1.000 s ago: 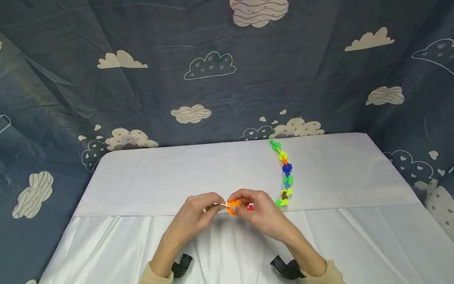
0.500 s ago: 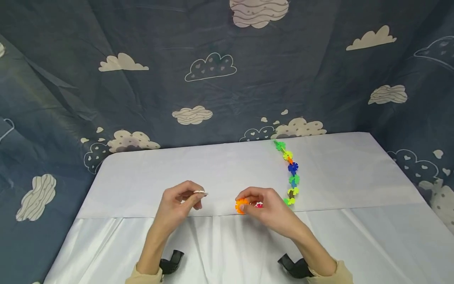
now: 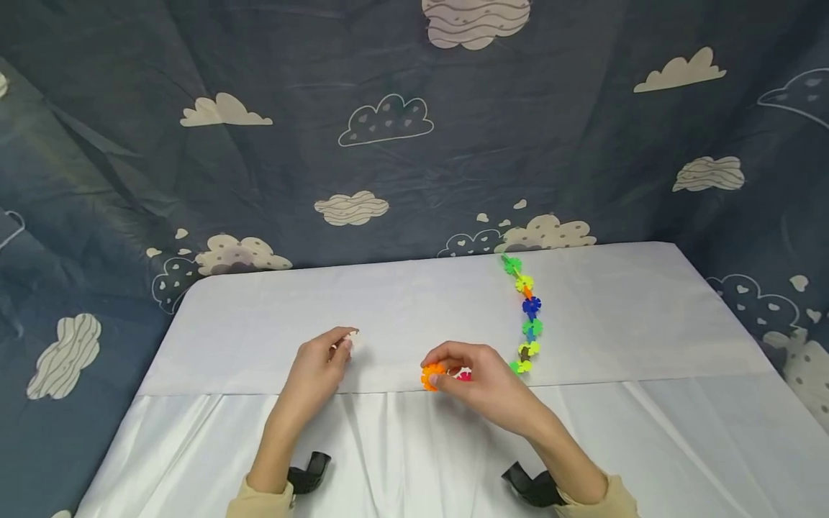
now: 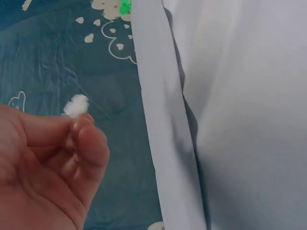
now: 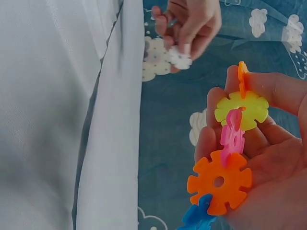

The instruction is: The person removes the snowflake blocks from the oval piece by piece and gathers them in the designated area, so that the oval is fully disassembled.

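Observation:
My left hand (image 3: 316, 367) pinches a small white flower-shaped disc (image 4: 76, 105) between thumb and fingertips, apart from the other pieces. My right hand (image 3: 479, 381) holds a string of slotted plastic flower discs, with an orange end disc (image 3: 432, 376) between thumb and index finger. In the right wrist view that end disc (image 5: 242, 79) appears edge-on, joined to a yellow disc (image 5: 235, 103), a pink disc (image 5: 232, 136), a larger orange disc (image 5: 204, 182) and a blue disc (image 5: 199, 213). The fingers partly cover the string in the head view.
A chain of coloured flower discs (image 3: 532, 305) runs from beside my right hand toward the table's back edge; whether it joins the held string is hidden. White cloth covers the table (image 3: 259, 324). A dark cloud-print curtain (image 3: 285, 165) hangs behind it.
My left hand has drawn the white disc away from the orange one, moving left and slightly farther back. The right hand keeps its grip and has shifted only slightly.

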`<state>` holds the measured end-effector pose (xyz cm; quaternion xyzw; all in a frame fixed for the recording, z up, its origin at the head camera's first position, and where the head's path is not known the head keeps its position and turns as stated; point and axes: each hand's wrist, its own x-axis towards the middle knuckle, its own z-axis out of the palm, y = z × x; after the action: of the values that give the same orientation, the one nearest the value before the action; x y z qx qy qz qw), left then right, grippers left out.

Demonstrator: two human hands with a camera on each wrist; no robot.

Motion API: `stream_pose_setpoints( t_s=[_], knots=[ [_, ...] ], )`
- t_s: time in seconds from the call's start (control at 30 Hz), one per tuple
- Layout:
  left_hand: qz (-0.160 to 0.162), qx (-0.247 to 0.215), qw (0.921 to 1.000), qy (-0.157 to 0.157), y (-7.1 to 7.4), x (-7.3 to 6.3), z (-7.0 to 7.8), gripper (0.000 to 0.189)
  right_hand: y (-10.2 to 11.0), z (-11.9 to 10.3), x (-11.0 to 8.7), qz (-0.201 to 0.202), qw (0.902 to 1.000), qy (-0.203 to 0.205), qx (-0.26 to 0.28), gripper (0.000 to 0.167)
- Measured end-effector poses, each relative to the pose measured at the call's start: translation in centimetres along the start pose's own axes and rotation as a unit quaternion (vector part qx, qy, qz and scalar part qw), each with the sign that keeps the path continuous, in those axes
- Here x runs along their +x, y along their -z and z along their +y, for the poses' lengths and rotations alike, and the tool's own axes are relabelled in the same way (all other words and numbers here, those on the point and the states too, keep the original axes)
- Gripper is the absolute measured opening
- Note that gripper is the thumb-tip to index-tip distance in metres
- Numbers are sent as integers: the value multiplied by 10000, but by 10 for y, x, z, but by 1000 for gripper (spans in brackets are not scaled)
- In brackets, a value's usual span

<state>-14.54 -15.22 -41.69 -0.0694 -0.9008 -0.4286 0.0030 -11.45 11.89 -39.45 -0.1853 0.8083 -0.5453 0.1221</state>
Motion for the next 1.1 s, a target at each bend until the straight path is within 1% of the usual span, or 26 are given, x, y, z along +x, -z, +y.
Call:
stream_pose_setpoints(
  t_s=[0.07,0.13,0.23,0.37,0.53,0.6,0.67,0.73,0.8,0.87,0.9,0.97,1.03,1.1],
  knots=[
    [-14,94,9994,320,0,1,-5,27,0,1,0,-39,10000,-10,11,13],
    [-13,123,9983,571,1,2,-11,28,-1,2,1,-69,10000,-24,18,14],
    [-63,-19,9962,864,1,4,-20,29,-2,3,1,-105,9999,-50,11,16],
    [-116,-174,9942,1053,0,5,-31,31,-3,3,0,-104,9999,-32,-60,17],
    [-106,37,9930,1172,2,4,-40,37,-5,5,1,-98,9999,1,-87,20],
    [-91,88,9937,1115,2,4,-39,38,-6,6,1,-66,9999,31,-132,21],
    [-52,180,9950,980,2,4,-33,37,-6,8,1,-35,9999,36,-146,22],
    [-60,190,9968,779,1,2,-21,33,-5,8,2,-1,9998,24,-190,22],
    [-191,13,9985,516,-2,-1,-5,25,-5,8,2,29,9998,-22,-184,22],
    [-488,-278,9982,212,-6,-6,10,17,-5,8,3,74,9998,-45,-205,22],
    [-696,-459,9965,66,-10,-9,17,15,-6,7,3,108,9997,-50,-218,21],
    [-1153,-749,9903,-180,-17,-14,29,18,-6,7,3,214,9995,-57,-238,19],
    [-1524,-935,9834,-318,-26,-18,37,22,-8,7,2,328,9991,-29,-260,17],
    [-1764,-1075,9778,-338,-33,-20,42,25,-9,7,2,422,9988,6,-264,16]
  ],
)
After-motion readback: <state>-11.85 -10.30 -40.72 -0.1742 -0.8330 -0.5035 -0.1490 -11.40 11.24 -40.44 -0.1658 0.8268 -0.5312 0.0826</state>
